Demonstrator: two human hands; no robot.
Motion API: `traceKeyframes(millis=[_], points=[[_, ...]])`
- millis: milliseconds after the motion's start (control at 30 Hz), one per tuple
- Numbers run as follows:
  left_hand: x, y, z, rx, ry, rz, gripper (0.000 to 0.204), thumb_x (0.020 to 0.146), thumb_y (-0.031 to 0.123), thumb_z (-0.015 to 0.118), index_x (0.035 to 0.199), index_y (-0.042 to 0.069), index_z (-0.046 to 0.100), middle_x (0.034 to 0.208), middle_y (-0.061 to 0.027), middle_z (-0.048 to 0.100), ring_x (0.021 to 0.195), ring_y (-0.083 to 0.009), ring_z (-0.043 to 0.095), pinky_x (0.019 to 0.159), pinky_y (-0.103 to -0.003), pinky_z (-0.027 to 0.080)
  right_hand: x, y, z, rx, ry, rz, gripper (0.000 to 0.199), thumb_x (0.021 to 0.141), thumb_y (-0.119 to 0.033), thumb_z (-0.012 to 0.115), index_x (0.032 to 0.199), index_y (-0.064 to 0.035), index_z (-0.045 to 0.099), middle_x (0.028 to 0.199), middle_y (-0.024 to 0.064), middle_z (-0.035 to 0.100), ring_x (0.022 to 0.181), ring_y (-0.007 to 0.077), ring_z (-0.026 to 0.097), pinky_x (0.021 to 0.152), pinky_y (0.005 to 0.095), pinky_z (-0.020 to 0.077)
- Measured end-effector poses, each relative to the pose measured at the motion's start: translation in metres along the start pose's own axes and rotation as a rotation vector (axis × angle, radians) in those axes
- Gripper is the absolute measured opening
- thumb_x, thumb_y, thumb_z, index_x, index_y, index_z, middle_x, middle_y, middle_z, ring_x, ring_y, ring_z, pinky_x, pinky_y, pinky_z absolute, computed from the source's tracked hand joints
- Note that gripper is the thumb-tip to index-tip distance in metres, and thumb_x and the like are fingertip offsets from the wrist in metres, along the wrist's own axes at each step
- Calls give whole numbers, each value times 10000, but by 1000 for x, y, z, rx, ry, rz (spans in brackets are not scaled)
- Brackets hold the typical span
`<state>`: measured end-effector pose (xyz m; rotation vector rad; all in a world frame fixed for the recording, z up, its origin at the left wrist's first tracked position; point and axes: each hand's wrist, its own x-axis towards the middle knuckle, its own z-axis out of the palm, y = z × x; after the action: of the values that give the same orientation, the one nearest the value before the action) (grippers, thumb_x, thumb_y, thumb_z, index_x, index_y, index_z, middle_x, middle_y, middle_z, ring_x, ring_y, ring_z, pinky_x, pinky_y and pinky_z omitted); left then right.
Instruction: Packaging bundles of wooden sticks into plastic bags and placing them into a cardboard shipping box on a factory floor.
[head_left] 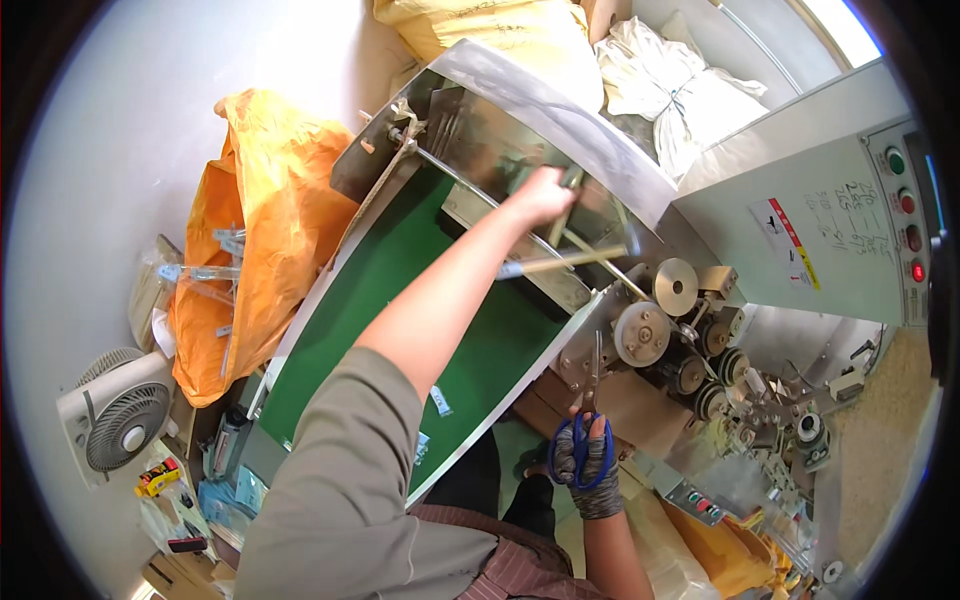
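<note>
Left hand (541, 195): at 12 o'clock, arm stretched far out over the belt, fist closed on a thin rod (563, 215) inside the hopper mouth; the reach looks needed because the chute sits at the belt's far end.
Rod: slants down from the fist toward 6 o'clock, half hidden by the steel cover; I cannot tell what its tip touches.
Stick (560, 262): pale, lying crosswise just below the fist, toward 3 o'clock; whether the fist also holds it cannot be told.
Right hand (583, 458): at 5 o'clock, gloved in grey knit, fingers through the blue loops of the scissors (588, 415), gripping them closed.
Scissors: blades point up toward 12 o'clock at the rollers, kept near the body, probably so they stay ready while the other arm works.
Belt (400, 260): green, running from 7 o'clock up to the hopper (560, 105), mostly bare, with a few small pale scraps by the sleeve.
Rollers (660, 320): a cluster of metal wheels at 3 o'clock, just above the scissor tips.
Panel (905, 215): grey cabinet at 2 o'clock with coloured buttons, well apart from both hands.
Orange bag (255, 230): slumped at 9 o'clock beside the belt.
Fan (118, 420): white, at 8 o'clock, on the floor.
</note>
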<state>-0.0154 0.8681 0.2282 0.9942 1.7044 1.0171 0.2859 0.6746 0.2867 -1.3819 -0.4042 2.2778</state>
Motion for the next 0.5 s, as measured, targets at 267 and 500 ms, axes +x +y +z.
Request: traceKeyframes(millis=[267,500], points=[[-23,15,20,-1220,-33,-181,184,910,145,416,992,-4,485,933,-148,594,839,-276,600,730,-408,500,-30,-26,6,-65,-26,-87,409,889,-452,424,1038,-77,491,575,26,453,367,107,378,325,214,289],[-36,37,16,-1379,985,-84,142,890,183,476,909,43,453,853,-59,478,762,-179,488,714,-326,431,-42,-17,-11,1,-19,-92,390,890,-439,430,1040,-82,480,568,21,443,368,109,373,336,226,300]])
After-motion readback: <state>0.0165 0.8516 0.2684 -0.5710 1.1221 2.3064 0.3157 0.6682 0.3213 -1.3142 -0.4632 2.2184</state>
